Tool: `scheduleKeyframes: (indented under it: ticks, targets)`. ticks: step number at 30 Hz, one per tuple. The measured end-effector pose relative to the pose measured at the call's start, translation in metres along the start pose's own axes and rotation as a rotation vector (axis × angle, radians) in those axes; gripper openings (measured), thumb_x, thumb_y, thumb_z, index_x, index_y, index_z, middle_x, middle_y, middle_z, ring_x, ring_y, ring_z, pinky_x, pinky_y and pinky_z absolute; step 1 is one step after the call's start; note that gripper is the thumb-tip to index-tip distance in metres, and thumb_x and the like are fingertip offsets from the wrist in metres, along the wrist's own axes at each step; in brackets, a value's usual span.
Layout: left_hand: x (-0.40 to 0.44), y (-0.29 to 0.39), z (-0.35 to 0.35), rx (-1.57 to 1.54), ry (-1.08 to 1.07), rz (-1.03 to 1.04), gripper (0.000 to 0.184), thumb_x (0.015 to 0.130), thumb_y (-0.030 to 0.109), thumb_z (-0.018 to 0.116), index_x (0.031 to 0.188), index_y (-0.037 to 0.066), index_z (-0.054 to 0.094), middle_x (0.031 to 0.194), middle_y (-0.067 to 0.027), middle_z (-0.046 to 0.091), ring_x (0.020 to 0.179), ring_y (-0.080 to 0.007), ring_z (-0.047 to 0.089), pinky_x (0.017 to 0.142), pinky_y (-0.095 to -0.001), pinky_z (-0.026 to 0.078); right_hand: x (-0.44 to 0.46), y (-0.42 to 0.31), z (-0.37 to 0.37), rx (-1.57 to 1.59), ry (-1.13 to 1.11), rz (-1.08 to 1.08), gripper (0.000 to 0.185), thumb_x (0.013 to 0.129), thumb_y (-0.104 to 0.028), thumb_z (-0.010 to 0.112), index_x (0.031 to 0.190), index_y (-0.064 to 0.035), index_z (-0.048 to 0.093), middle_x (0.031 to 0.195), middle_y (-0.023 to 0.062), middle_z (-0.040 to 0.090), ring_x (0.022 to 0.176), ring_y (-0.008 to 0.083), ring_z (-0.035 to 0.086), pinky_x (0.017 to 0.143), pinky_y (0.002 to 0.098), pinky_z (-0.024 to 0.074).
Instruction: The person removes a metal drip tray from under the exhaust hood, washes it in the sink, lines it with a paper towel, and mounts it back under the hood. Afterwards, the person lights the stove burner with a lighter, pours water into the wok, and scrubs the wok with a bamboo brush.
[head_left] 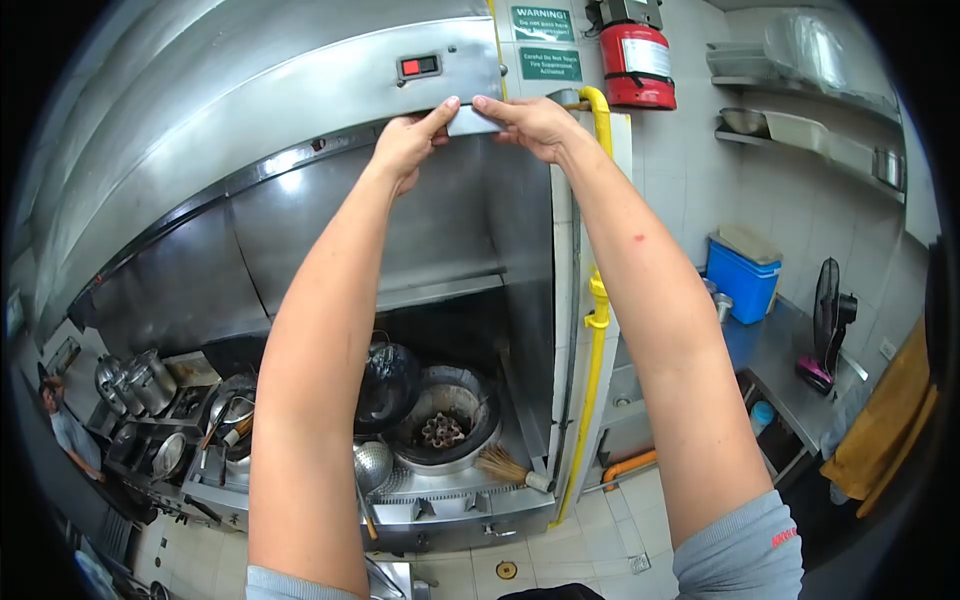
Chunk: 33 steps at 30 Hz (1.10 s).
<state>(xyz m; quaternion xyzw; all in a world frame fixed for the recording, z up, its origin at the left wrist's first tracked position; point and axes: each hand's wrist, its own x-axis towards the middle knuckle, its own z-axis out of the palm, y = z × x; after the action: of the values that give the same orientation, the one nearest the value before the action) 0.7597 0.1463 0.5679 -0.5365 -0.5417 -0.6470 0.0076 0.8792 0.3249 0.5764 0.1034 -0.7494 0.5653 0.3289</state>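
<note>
Hands, counted: two, both raised to the lower edge of the hood (290, 85), one piece between.
Metal piece (474, 122): one, small, flat and grey, held at that edge, below and to the right of the single red-and-black switch (419, 66).
Left hand (405, 150): nearly closed, pinching the left end, thumb up, other fingers curled under.
Right hand (538, 125): nearly closed too, gripping the right end, thumb along the top, fingertips partly hidden.
Wall: two green signs (550, 64), one red cylinder (638, 68), two shelves (810, 90) at the right.
Edges: near the right hand, one yellow pipe (598, 360) running down beside the hood.
Open room: between the forearms, below the piece, down to one uncovered burner (443, 431), with one black wok (385, 385) to its left and one brush (510, 468) to its right.
</note>
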Motion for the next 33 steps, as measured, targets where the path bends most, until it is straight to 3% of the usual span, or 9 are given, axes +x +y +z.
scheduleKeyframes:
  ticks: [2, 15, 18, 25, 30, 33]
  targets:
    - [0.0, -0.002, 0.003, 0.001, 0.038, -0.008, 0.049, 0.084, 0.048, 0.077, 0.107, 0.006, 0.07, 0.096, -0.0002, 0.066, 0.083, -0.0089, 0.052, 0.077, -0.024, 0.04, 0.004, 0.0, 0.002, 0.024, -0.004, -0.03, 0.052, 0.08, -0.04, 0.083, 0.11, 0.0006, 0.069, 0.109, 0.0048, 0.069, 0.099, 0.0118, 0.062, 0.088, 0.029, 0.0472]
    - [-0.007, -0.002, 0.006, -0.013, 0.02, -0.008, 0.05, 0.08, 0.044, 0.081, 0.107, 0.003, 0.071, 0.098, -0.0017, 0.067, 0.085, -0.01, 0.053, 0.079, -0.0258, 0.042, -0.002, 0.006, 0.008, 0.066, 0.084, -0.039, 0.057, 0.081, -0.04, 0.082, 0.112, 0.0051, 0.066, 0.108, 0.0067, 0.068, 0.103, 0.0139, 0.06, 0.089, 0.0294, 0.0462]
    - [-0.008, 0.002, 0.005, 0.042, 0.01, -0.009, 0.043, 0.085, 0.038, 0.079, 0.104, 0.0, 0.07, 0.092, -0.0007, 0.066, 0.081, -0.0071, 0.055, 0.075, -0.0217, 0.043, -0.004, 0.005, 0.007, 0.051, 0.11, -0.014, 0.057, 0.082, -0.04, 0.082, 0.111, 0.0063, 0.065, 0.105, 0.0071, 0.068, 0.1, 0.0138, 0.06, 0.086, 0.0299, 0.0473]
    - [-0.011, 0.001, 0.004, 0.077, 0.039, -0.038, 0.039, 0.089, 0.038, 0.075, 0.107, 0.003, 0.07, 0.099, 0.0004, 0.069, 0.088, -0.0085, 0.059, 0.082, -0.0234, 0.044, -0.004, 0.008, 0.006, 0.057, 0.083, -0.048, 0.06, 0.078, -0.045, 0.084, 0.107, 0.0042, 0.067, 0.103, 0.0072, 0.067, 0.093, 0.0139, 0.059, 0.085, 0.0284, 0.0464]
    - [-0.019, 0.007, 0.006, 0.087, 0.046, -0.015, 0.042, 0.091, 0.038, 0.072, 0.112, 0.002, 0.069, 0.102, 0.0004, 0.069, 0.093, -0.0098, 0.06, 0.087, -0.0249, 0.044, -0.021, 0.001, 0.008, 0.046, 0.057, -0.084, 0.066, 0.075, -0.051, 0.084, 0.108, 0.0033, 0.068, 0.105, 0.0101, 0.067, 0.094, 0.02, 0.059, 0.093, 0.0343, 0.0432]
    - [-0.022, 0.008, 0.01, 0.097, 0.061, -0.007, 0.041, 0.092, 0.037, 0.071, 0.113, 0.002, 0.069, 0.105, -0.0008, 0.069, 0.094, -0.0101, 0.06, 0.089, -0.0252, 0.044, -0.031, -0.005, 0.008, -0.013, 0.077, -0.064, 0.07, 0.073, -0.055, 0.084, 0.108, 0.0037, 0.068, 0.104, 0.0118, 0.067, 0.094, 0.0197, 0.059, 0.092, 0.0336, 0.0438]
